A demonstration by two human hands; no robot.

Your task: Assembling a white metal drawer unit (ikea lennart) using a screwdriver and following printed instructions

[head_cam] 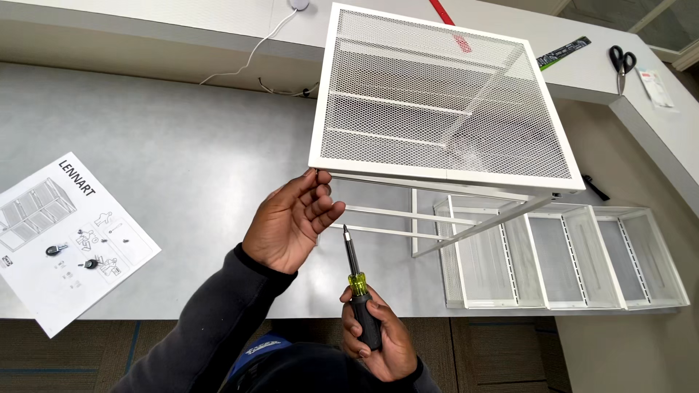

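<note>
White mesh frame (444, 102) stands on the grey table (145, 145), its near-left corner just above the left hand (291, 225), whose loosely spread fingers (320, 196) touch it. The right hand (378, 338) grips a screwdriver (358, 287), tip up.

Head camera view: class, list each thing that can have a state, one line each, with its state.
White mesh-topped metal frame: upright on the grey floor, left hand at its corner.
Black-and-yellow-handled screwdriver: gripped in right hand, tip up.
White mesh drawers: lying side by side.
Black-handled scissors: closed.
</note>
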